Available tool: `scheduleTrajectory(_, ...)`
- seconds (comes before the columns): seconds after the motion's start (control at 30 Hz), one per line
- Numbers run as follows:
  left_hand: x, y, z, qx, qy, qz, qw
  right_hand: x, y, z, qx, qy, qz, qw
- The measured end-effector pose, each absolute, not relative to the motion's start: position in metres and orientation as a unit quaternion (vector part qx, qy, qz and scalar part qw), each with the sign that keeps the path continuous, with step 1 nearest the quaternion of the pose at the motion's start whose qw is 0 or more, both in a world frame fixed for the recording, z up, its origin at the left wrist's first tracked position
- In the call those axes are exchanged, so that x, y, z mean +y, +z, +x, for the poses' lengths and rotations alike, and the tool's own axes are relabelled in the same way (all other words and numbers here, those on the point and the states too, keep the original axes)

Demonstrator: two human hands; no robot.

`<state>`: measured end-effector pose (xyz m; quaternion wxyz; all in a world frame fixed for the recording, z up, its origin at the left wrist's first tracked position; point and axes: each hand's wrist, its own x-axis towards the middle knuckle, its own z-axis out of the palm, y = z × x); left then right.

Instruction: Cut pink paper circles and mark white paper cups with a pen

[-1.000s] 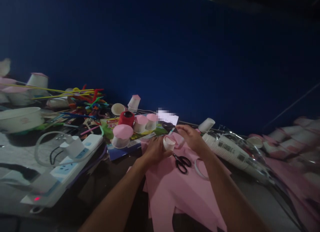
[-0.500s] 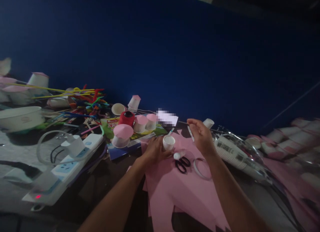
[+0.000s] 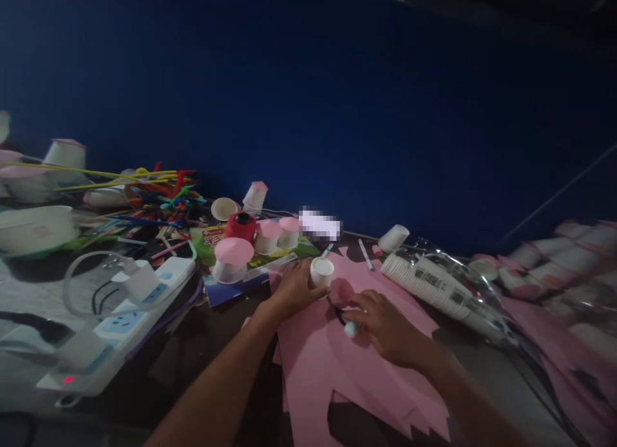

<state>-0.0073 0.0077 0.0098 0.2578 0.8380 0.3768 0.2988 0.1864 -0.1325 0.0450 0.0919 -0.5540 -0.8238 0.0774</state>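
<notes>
My left hand (image 3: 295, 288) is closed around a small white paper cup (image 3: 322, 268), its open mouth facing up. Just right of the cup lies a pink paper disc (image 3: 340, 291). Over the pink paper sheets (image 3: 308, 370) my right hand (image 3: 388, 328) has its fingers bent, with the tips beside the disc. Against its thumb side shows a small pale rounded object (image 3: 351, 330), whose kind I cannot make out. A dark curved bit by the fingertips looks like part of the scissors, mostly hidden. A white stick-like piece (image 3: 365, 254) lies behind the hand.
Left of the cup stand pink-topped paper cups (image 3: 234, 261) and a red object (image 3: 240, 227) with a black top. A power strip (image 3: 125, 322) with cables lies nearer left, with pipe cleaners (image 3: 178, 193) behind. Stacked paper cups in plastic (image 3: 434, 289) lie right.
My right hand has come down and nearer, from beside the white stick to the scissors. The pale rounded object has shifted towards me. My left hand still holds the cup.
</notes>
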Motion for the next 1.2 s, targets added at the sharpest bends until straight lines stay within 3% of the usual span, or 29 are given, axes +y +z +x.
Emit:
scheduleTrajectory(0.13, 0.007, 0.012, -0.008, 0.379, 0.305, 0.835, 0.257, -0.128, 0.051, 0.189, -0.832, 0.084, -0.539, 0.1)
scheduleTrajectory(0.23, 0.007, 0.016, -0.009, 0.375, 0.294, 0.837, 0.269, -0.11, 0.064, 0.211, -0.786, 0.08, -0.571, 0.224)
scheduleTrajectory(0.3, 0.006, 0.017, -0.009, 0.37, 0.294, 0.838, 0.273, -0.09, 0.073, 0.231, -0.678, 0.063, -0.645, 0.348)
scheduleTrajectory(0.37, 0.007, 0.017, -0.009, 0.37, 0.298, 0.837, 0.27, -0.063, 0.076, 0.249, -0.568, 0.055, -0.707, 0.418)
scheduleTrajectory(0.73, 0.007, 0.009, -0.009, 0.376, 0.288, 0.841, 0.263, 0.045, 0.014, 0.261, -0.437, -0.005, -0.82, 0.37)
scheduleTrajectory(1.2, 0.004, 0.015, -0.01, 0.37, 0.289, 0.845, 0.257, -0.016, 0.04, 0.245, -0.473, 0.08, -0.822, 0.307)
